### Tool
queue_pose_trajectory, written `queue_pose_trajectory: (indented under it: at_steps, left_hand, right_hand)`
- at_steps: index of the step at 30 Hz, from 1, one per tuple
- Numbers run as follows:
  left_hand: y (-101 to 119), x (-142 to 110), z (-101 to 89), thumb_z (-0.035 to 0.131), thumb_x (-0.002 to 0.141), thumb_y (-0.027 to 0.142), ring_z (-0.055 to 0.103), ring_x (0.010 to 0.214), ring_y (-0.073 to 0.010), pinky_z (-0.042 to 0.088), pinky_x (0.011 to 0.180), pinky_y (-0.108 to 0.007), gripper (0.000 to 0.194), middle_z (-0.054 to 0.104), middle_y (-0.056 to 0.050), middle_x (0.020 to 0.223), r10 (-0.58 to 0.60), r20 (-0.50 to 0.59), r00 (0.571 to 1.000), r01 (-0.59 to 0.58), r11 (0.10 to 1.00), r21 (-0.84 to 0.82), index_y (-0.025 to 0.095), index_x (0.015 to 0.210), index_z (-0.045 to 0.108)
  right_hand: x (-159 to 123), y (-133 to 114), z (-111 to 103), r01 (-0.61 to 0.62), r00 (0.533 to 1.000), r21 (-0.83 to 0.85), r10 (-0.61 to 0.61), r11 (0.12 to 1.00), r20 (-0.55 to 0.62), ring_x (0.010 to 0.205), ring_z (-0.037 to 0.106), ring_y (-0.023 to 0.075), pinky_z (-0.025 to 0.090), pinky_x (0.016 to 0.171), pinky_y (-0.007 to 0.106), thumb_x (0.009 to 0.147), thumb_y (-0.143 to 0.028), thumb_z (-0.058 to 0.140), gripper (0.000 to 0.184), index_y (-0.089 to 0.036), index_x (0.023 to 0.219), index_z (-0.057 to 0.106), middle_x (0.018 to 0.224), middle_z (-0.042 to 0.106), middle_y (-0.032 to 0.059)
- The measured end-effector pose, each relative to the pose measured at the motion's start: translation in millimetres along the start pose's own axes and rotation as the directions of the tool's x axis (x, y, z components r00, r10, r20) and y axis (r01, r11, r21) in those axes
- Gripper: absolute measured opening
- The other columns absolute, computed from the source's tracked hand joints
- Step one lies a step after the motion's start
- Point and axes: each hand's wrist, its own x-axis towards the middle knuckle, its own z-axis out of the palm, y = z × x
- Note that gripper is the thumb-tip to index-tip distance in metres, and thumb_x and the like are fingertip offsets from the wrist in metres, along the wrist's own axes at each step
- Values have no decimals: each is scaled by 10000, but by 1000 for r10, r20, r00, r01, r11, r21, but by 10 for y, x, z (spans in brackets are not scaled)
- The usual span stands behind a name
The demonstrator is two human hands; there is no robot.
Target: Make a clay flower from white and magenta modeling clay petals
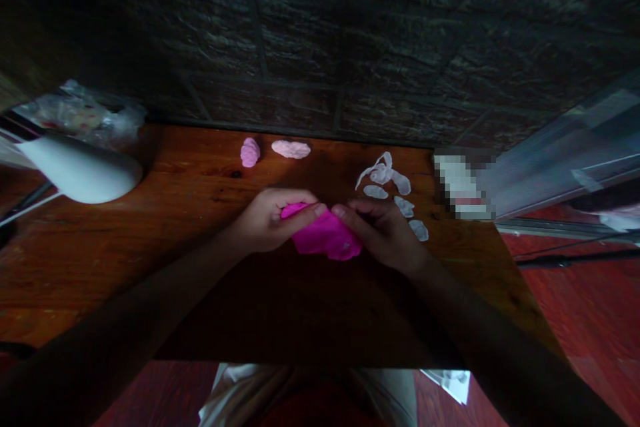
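A bright pink sheet [327, 235], thin and uneven at its lower edge, is held up above the wooden table; I cannot tell its material. My left hand [275, 219] pinches its upper left part, thumb on top and fingers curled behind. On the other side, my right hand [377, 230] grips the upper right part between thumb and fingers. The two thumb tips nearly meet at the top edge. Just beyond my right hand lie several flat, whitish petal-shaped pieces [375, 192], and a whitish piece with thin curling strips [381, 173].
Near the wall sit a pink lump [250, 152] and a paler pink, longer lump [291, 149]. A white lamp-like object [85, 167] stands at the left, before crumpled clear plastic [95, 117]. The wooden table [190, 213] meets a dark stone wall [300, 33]. A blurred pale object [463, 187] is at the right.
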Motion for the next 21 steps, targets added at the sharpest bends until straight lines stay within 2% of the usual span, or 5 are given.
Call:
queue_pose_trajectory:
  at_steps: [3,7,10,13,21]
  left_hand:
    - [3,7,-13,569,918,260,559,604,-98,440,565,-186,224,647,7,675,-7,2,1000,7,1000,-20,146,752,667]
    - [2,4,13,568,913,276,524,578,-88,415,551,-185,237,611,24,638,-14,99,995,18,999,-39,154,727,648]
    - [15,0,56,528,933,321,464,545,-86,380,519,-192,318,522,40,584,-72,52,996,75,995,-64,163,662,581]
    - [1,-2,93,476,956,383,422,508,-82,357,488,-195,405,454,47,549,-137,-25,990,130,975,-180,176,610,502]
    - [-94,-28,116,585,892,528,460,420,-76,344,428,-187,489,514,33,451,-244,169,955,289,893,-344,162,569,554]
  right_hand:
    - [6,-16,-11,-40,999,20,40,999,5,555,441,83,360,517,218,948,-473,594,394,-172,693,586,617,518,-41]
    - [4,-15,-29,-89,986,-63,96,994,137,581,469,94,371,528,221,923,-492,616,374,-169,734,604,639,525,-34]
    - [-10,-15,-17,-123,973,-8,122,992,197,566,450,94,366,514,224,911,-503,622,373,-174,737,603,632,506,-38]
    - [-21,-24,1,-98,989,36,93,995,117,535,413,87,342,491,222,915,-483,617,385,-182,680,568,596,466,-47]
    - [-28,-24,81,-24,992,35,28,999,-120,518,385,77,312,471,215,919,-465,629,433,-186,610,510,558,458,-48]
